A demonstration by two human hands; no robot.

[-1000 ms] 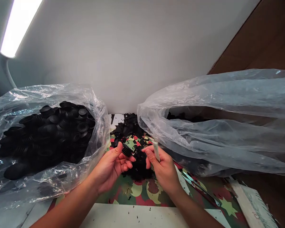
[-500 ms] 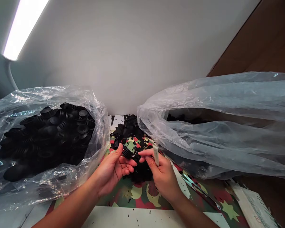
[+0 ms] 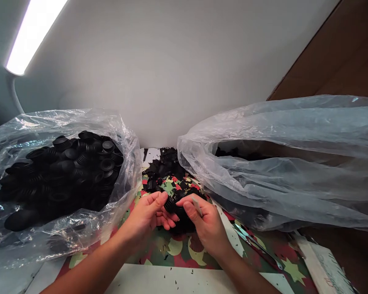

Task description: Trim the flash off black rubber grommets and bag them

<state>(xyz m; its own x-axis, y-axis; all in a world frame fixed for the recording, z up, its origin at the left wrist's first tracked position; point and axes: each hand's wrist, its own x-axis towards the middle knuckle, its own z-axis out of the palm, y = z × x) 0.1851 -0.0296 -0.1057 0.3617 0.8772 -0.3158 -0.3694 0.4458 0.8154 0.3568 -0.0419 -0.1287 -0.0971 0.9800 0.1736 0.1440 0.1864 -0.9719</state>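
Above the middle of the table, my left hand (image 3: pixel 147 214) is closed on a black ribbed rubber bellows (image 3: pixel 169 205), its thumb and fingers at the near end of the part. My right hand (image 3: pixel 207 222) grips a slim pale strip-like tool (image 3: pixel 197 206), most of it hidden in the fingers. The right fingertips meet the far side of the bellows, so I cannot make out what the tool's tip touches. Beneath both hands lies a heap of black rubber scraps (image 3: pixel 167 165).
On the left, a clear plastic bag (image 3: pixel 130 163) holds many black bellows (image 3: pixel 64 167). Another plastic bag (image 3: pixel 263 183) lies on the right with dark pieces inside. Scissors (image 3: pixel 259 248) rest on the patterned table cover (image 3: pixel 159 253). A lamp (image 3: pixel 33 36) shines at upper left.
The bellows has turned and shifted slightly right and down with my left hand. The pale tool in my right hand has tilted from upright, and the right fingers have closed in on the bellows.
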